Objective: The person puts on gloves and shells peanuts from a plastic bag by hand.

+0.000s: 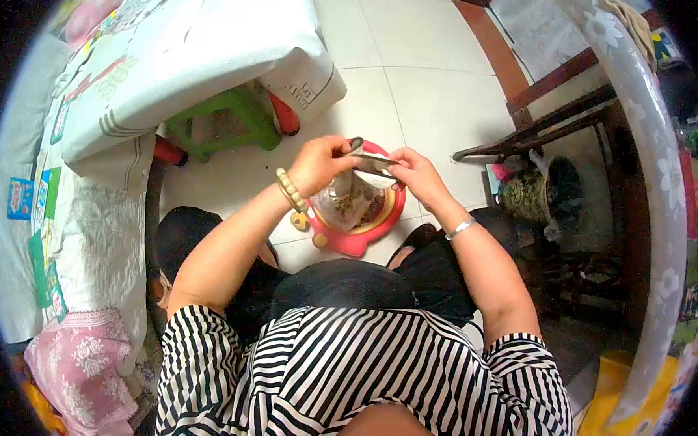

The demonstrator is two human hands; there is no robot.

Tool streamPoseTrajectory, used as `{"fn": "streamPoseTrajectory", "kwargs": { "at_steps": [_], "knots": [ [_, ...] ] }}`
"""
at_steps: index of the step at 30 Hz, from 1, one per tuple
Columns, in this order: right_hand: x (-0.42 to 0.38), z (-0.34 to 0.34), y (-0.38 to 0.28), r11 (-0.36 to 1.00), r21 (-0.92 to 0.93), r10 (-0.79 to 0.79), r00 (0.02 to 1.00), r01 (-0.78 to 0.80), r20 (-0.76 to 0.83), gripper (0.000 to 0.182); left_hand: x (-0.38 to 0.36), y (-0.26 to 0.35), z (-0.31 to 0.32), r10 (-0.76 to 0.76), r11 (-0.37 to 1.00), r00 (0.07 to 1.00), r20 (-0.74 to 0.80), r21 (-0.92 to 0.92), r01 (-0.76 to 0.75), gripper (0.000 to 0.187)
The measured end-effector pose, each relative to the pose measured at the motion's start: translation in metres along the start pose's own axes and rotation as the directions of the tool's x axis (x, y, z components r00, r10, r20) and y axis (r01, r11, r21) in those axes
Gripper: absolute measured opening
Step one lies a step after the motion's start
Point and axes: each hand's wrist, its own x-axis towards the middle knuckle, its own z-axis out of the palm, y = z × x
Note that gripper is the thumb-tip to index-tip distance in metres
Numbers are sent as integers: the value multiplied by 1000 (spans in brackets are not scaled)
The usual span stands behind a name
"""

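My left hand (320, 163), with a beaded bracelet at the wrist, is closed, its thumb and fingertips pinching one end of a dark-edged, pale strip (375, 166). The other end is pinched by my right hand (420, 179), which has a silver bangle at its wrist. What the strip is made of cannot be made out. Just below my hands, a clear plastic bag (346, 206) with brownish-green bits in it rests on a low red and yellow stool (349, 243). The stool stands on the floor between my knees, partly hidden by the bag and my hands.
To the left is a table with a white cloth (216, 45), and a green stool (228, 121) sits under it. A dark wooden frame (551, 126) and a patterned bag (524, 188) are on the right. Pale floor tiles (359, 29) extend ahead.
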Motion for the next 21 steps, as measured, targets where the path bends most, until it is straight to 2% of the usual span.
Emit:
{"fn": "streamPoseTrajectory", "kwargs": {
  "at_steps": [1,2,4,7,11,13,14,15,16,17,18,19,21],
  "knots": [
    [-1,2,-3,997,77,9,1000,-10,19,9,3,0,-5,-10,994,1000,23,-105,12,19],
    [-1,3,-2,997,77,9,1000,-10,19,9,4,3,-10,26,997,999,-20,-77,-28,19],
    [0,7,-2,992,-12,-124,992,124,35,11,4,9,-17,118,993,989,-90,17,-117,17],
    [-1,9,-7,987,-30,-156,988,155,-21,11,4,17,-19,112,993,982,-153,-5,-114,19],
    [-4,8,-10,973,-28,-231,971,229,-64,19,5,10,-13,74,997,991,-111,23,-72,18],
    [-20,17,-25,918,-273,-314,948,287,-60,36,4,9,-8,86,996,985,-149,30,-82,19],
    [-23,18,-24,880,-386,-310,950,275,-28,55,1,17,-9,108,992,985,-133,76,-98,18],
    [-24,21,-25,880,-386,-312,950,278,-27,55,0,18,-7,98,994,992,-76,52,-94,18],
    [-25,25,-25,706,-548,-551,834,450,-24,59,-2,22,-8,161,983,986,-43,94,-157,18],
    [-26,28,-27,472,-688,-745,667,551,23,62,-4,27,-8,223,966,975,-2,131,-221,18],
    [-28,30,-29,407,-712,-791,611,572,38,63,-7,28,-7,254,961,967,34,107,-256,17],
    [-31,29,-31,411,-715,-789,614,566,33,63,-9,32,-7,261,954,958,122,121,-275,17],
    [-34,26,-33,687,-558,-483,866,466,128,54,-11,35,-4,392,896,905,166,152,-417,17]
  ]
}}
